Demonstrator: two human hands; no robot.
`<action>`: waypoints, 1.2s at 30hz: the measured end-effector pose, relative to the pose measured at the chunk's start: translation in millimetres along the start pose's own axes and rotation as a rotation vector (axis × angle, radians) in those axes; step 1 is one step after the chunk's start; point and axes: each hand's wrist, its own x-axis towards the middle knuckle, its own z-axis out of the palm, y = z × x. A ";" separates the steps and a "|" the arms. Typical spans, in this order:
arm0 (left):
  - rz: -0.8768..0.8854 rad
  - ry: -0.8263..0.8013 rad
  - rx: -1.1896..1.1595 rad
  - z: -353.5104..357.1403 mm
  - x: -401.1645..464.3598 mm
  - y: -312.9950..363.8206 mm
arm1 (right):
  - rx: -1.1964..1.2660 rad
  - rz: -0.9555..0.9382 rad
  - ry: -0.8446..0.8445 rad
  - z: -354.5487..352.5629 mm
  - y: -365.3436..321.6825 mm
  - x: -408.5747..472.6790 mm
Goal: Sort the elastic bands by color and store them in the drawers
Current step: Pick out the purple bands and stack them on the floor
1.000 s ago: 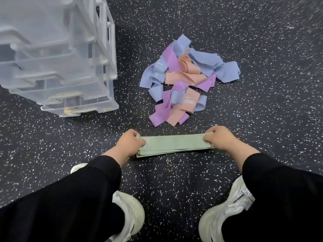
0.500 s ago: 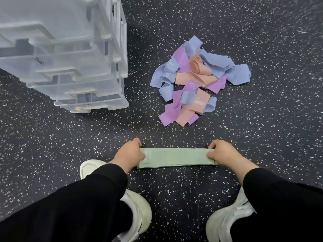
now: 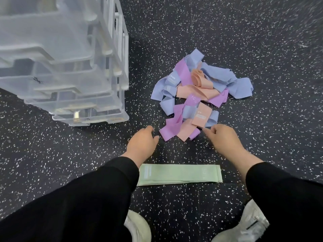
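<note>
- While both hands reached toward the mixed pile, the head view showed the left hand (image 3: 142,144) with loosely curled fingers holding nothing, just beside the nearest purple band (image 3: 172,127).
- The right hand (image 3: 222,139) hovered at the pile's near edge, fingers partly curled, forefinger tip close to a peach band (image 3: 201,116); whether it touched could not be determined, and it gripped nothing.
- The green bands (image 3: 180,174) lay flat in a neat stack on the speckled floor (image 3: 262,41), between the forearms and apart from the pile of blue, purple and peach bands (image 3: 201,88).
- The clear plastic drawer unit (image 3: 70,75) stood to the left of the pile, with its drawers appearing pushed in.
- Risk, as judged: the bands overlapped and looped through each other, so pulling one colour could drag others along and mix the sort.
- Risk, as judged: a sleeve (image 3: 104,189) passing low over the green stack could skew it.
- Markings: pale printed labels showed on the green, peach and blue bands; faint lettering on one purple band was too small to read.
</note>
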 end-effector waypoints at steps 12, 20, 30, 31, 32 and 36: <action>-0.264 -0.118 -0.204 14.8 49.7 34.3 | 0.084 -0.070 -0.214 9.2 -5.5 30.9; -0.209 0.031 -0.405 6.2 47.2 52.8 | 0.084 -0.045 -0.252 12.3 -0.8 35.2; 0.071 0.059 -0.971 -105.8 33.7 128.7 | 0.550 -0.322 0.113 -36.8 -67.7 22.0; 0.091 0.045 -0.964 -113.4 31.1 131.4 | 0.565 -0.349 0.101 -41.3 -74.2 17.6; 0.106 0.036 -0.955 -120.9 27.4 133.7 | 0.568 -0.370 0.091 -45.0 -79.6 13.5; 0.172 0.024 -0.972 -149.4 9.0 143.6 | 0.598 -0.395 0.119 -64.2 -99.0 -6.0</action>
